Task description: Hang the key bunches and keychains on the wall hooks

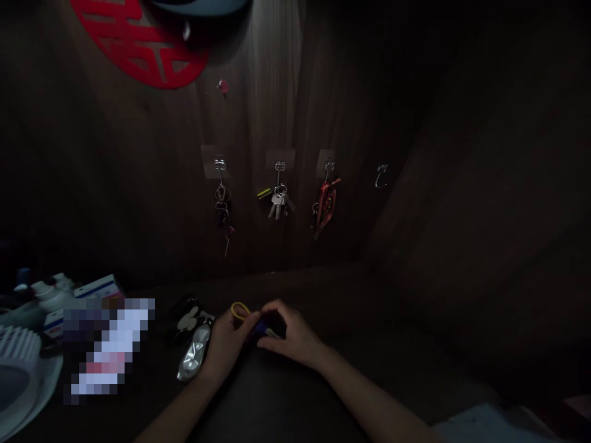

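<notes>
Just above the dark shelf top, my left hand is closed, thumb and fingers pinching a small item with a yellow cord loop. Facing it, my right hand curls its thumb and index finger around the item's bluish-purple part. A pale tip shows near the right thumb; dim light and the fingers hide the rest. Beside my left wrist lies a shiny silver piece, seemingly a key holder. A beige rounded charm lies behind it among dark items.
On the wooden back panel, hooks hold a dark key ring, a bunch of keys and a red-orange strap. A bare hook is farther right. Bottles, boxes and a white ribbed basket crowd the left.
</notes>
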`<state>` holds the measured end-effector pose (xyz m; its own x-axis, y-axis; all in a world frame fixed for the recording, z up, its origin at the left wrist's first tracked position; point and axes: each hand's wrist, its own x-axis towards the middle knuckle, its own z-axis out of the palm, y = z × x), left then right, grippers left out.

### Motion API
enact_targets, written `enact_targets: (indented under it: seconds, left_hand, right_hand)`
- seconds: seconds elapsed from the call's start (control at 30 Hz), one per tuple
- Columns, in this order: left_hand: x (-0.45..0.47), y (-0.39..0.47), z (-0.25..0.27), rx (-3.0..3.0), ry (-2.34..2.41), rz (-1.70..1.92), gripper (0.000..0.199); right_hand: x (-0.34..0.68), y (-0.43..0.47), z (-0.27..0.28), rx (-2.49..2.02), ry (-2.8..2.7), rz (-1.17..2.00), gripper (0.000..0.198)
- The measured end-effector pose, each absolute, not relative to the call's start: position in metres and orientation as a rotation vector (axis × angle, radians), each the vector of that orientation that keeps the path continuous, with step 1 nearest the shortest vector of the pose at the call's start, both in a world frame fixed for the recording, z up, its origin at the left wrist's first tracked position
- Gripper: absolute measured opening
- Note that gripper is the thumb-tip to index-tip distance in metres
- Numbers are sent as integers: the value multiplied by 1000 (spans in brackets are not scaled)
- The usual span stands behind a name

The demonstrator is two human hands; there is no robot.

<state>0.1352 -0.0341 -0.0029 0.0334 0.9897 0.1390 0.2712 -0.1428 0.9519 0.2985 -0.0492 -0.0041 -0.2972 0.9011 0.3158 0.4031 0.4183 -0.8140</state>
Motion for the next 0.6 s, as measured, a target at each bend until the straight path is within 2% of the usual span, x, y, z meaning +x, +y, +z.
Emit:
enact_targets:
  seconds: [0.13,0.3,0.43,0.6]
  left_hand:
    - [137,-33,-6,1457,1291,1107,21]
    - [134,-32,0,1423,1231,1113,30]
    - [130,-30,3,1368,1227,1138,31]
    - [125,-27,-2,1275,1112,1163,29]
  right_hand:
    - [296,-45,-10,-1169,-1846,804,25]
    - [298,-39,-13,-1107,-1683,979,19]
    - [299,-37,-13,-1096,-1503,1146,20]
    - [301,-37,-13,-1115,-1499,1139,24]
